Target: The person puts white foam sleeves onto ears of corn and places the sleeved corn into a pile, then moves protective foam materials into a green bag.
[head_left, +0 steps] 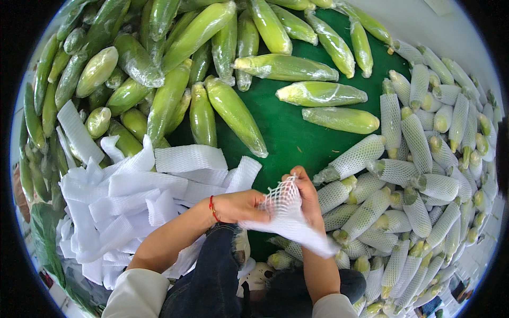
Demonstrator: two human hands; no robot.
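A white foam net sleeve (pixel 283 204) is stretched between my two hands above my lap, its mesh pulled wide at the top. My left hand (pixel 241 205), with a red cord bracelet at the wrist, is closed on the sleeve's left side. Higher up, my right hand (pixel 306 191) pinches its upper right edge. The sleeve's lower end is blurred and hangs across my right forearm. Beside my left arm lies a heap of flat white foam net sleeves (pixel 143 185). No corn is visible inside the held sleeve.
Film-wrapped green corn (pixel 233 111) is piled at the far left, with several single cobs (pixel 339 120) on the green surface (pixel 286 143). A large heap of corn in white net sleeves (pixel 419 185) fills the right side. Green plastic sheeting (pixel 47 238) lies at the left edge.
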